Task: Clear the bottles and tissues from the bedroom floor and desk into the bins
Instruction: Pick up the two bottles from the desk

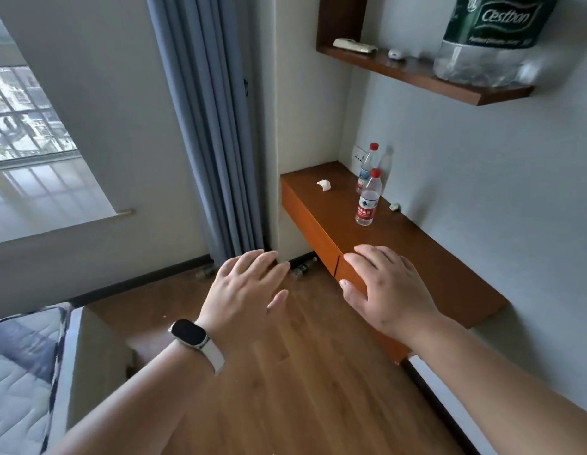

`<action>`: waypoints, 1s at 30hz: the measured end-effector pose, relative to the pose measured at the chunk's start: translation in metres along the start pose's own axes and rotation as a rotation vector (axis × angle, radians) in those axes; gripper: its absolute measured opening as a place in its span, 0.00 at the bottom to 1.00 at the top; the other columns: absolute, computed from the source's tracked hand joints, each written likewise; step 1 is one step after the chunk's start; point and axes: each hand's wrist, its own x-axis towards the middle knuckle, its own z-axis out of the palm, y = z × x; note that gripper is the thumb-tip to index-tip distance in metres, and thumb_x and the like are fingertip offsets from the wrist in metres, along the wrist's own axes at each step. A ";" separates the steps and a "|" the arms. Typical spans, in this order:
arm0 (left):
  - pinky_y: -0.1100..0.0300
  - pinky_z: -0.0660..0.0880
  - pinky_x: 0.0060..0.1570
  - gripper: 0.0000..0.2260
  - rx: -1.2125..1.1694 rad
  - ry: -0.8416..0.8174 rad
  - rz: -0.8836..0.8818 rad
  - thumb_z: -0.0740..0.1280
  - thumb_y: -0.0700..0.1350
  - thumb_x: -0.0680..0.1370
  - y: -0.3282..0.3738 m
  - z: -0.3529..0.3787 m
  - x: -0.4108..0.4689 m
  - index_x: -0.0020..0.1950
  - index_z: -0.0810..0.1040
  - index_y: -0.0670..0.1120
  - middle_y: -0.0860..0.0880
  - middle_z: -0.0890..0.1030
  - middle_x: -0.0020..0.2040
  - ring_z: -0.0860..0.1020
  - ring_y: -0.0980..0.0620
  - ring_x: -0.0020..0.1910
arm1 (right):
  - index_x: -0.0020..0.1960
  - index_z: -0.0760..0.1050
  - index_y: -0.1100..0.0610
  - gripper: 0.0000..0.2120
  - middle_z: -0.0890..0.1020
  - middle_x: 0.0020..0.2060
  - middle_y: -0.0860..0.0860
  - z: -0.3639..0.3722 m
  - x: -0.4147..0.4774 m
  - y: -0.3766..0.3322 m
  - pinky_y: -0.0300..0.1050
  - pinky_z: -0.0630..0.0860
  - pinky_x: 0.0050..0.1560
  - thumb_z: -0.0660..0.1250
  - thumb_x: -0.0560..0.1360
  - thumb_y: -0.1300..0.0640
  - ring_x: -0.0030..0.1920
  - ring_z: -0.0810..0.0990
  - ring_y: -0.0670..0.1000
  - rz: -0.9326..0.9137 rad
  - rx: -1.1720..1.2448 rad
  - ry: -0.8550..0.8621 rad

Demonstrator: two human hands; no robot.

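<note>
Both forearms reach forward from the bottom of the view, the left wrist wearing a smartwatch (189, 333) on a pale strap. The left hand (244, 292) is spread flat over the floor (285, 389), fingers apart, holding nothing; the right hand (385, 287) hovers just as empty, palm down, at the near corner of the wall-mounted wooden surface (416, 257). Judging by the pose, they are only approaching, nothing yet chosen.

Two clear plastic bottles stand upright on that smooth brown top: the nearer bottle (368, 200) with a red cap and red label, and the farther bottle (367, 169) by the wall socket. A crumpled white tissue (325, 184) lies well apart from them toward the far left edge. On the plank floor under the surface, a darker bottle (303, 267) lies on its side against the skirting. No bins are in view.
</note>
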 end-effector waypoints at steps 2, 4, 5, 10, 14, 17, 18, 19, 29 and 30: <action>0.46 0.72 0.61 0.19 -0.006 0.000 0.012 0.62 0.55 0.76 -0.023 0.006 0.019 0.65 0.77 0.49 0.49 0.78 0.63 0.75 0.45 0.64 | 0.65 0.73 0.54 0.24 0.75 0.63 0.51 0.006 0.025 -0.005 0.53 0.72 0.61 0.53 0.78 0.42 0.64 0.72 0.54 0.019 -0.007 0.006; 0.46 0.72 0.61 0.19 -0.018 -0.008 0.018 0.62 0.55 0.77 -0.041 0.012 0.036 0.65 0.77 0.49 0.49 0.78 0.63 0.75 0.45 0.65 | 0.65 0.73 0.54 0.24 0.75 0.63 0.51 0.013 0.045 -0.009 0.53 0.72 0.60 0.53 0.78 0.42 0.63 0.73 0.54 0.037 -0.011 0.003; 0.46 0.72 0.61 0.19 -0.024 -0.010 0.021 0.61 0.55 0.77 -0.049 0.014 0.045 0.65 0.77 0.49 0.49 0.78 0.63 0.75 0.45 0.65 | 0.65 0.73 0.54 0.23 0.75 0.63 0.51 0.017 0.054 -0.009 0.53 0.72 0.60 0.53 0.78 0.41 0.63 0.73 0.53 0.046 -0.012 -0.003; 0.46 0.72 0.61 0.20 -0.072 -0.035 0.062 0.59 0.55 0.77 -0.070 0.037 0.094 0.64 0.78 0.48 0.48 0.78 0.63 0.75 0.44 0.65 | 0.66 0.72 0.53 0.24 0.74 0.64 0.49 0.028 0.094 0.010 0.52 0.72 0.61 0.51 0.79 0.40 0.64 0.72 0.52 0.093 -0.019 -0.034; 0.46 0.71 0.62 0.18 -0.088 -0.069 0.106 0.60 0.55 0.77 -0.071 0.068 0.141 0.64 0.77 0.49 0.49 0.77 0.64 0.74 0.45 0.65 | 0.67 0.71 0.52 0.24 0.74 0.65 0.49 0.040 0.120 0.045 0.52 0.71 0.62 0.51 0.79 0.40 0.66 0.71 0.52 0.146 -0.036 -0.049; 0.46 0.72 0.61 0.18 -0.105 -0.091 0.132 0.60 0.55 0.78 -0.066 0.097 0.179 0.64 0.76 0.49 0.49 0.77 0.64 0.74 0.45 0.65 | 0.68 0.70 0.51 0.23 0.73 0.66 0.49 0.059 0.139 0.079 0.51 0.70 0.64 0.53 0.79 0.41 0.67 0.69 0.52 0.193 -0.029 -0.071; 0.46 0.72 0.61 0.18 -0.103 -0.105 0.134 0.59 0.55 0.78 -0.064 0.106 0.192 0.64 0.76 0.49 0.49 0.78 0.64 0.74 0.45 0.65 | 0.68 0.69 0.51 0.23 0.72 0.67 0.49 0.067 0.147 0.091 0.52 0.69 0.64 0.53 0.79 0.41 0.68 0.69 0.52 0.201 -0.028 -0.084; 0.46 0.72 0.61 0.19 -0.100 -0.122 0.133 0.59 0.55 0.77 -0.062 0.113 0.207 0.64 0.76 0.49 0.49 0.78 0.64 0.74 0.45 0.65 | 0.69 0.69 0.51 0.23 0.72 0.67 0.49 0.074 0.156 0.103 0.52 0.68 0.65 0.53 0.79 0.41 0.68 0.68 0.52 0.204 -0.021 -0.098; 0.43 0.69 0.66 0.19 -0.072 -0.266 0.097 0.60 0.55 0.80 -0.026 0.174 0.357 0.69 0.74 0.52 0.50 0.74 0.69 0.70 0.46 0.70 | 0.68 0.68 0.51 0.24 0.73 0.65 0.50 0.107 0.249 0.215 0.52 0.70 0.64 0.53 0.79 0.39 0.66 0.71 0.53 0.252 0.090 -0.070; 0.43 0.69 0.66 0.19 -0.078 -0.267 0.101 0.61 0.55 0.79 -0.022 0.180 0.367 0.69 0.74 0.52 0.50 0.75 0.69 0.70 0.46 0.70 | 0.67 0.68 0.51 0.23 0.73 0.65 0.50 0.108 0.251 0.227 0.52 0.71 0.63 0.54 0.78 0.40 0.65 0.72 0.53 0.256 0.086 -0.068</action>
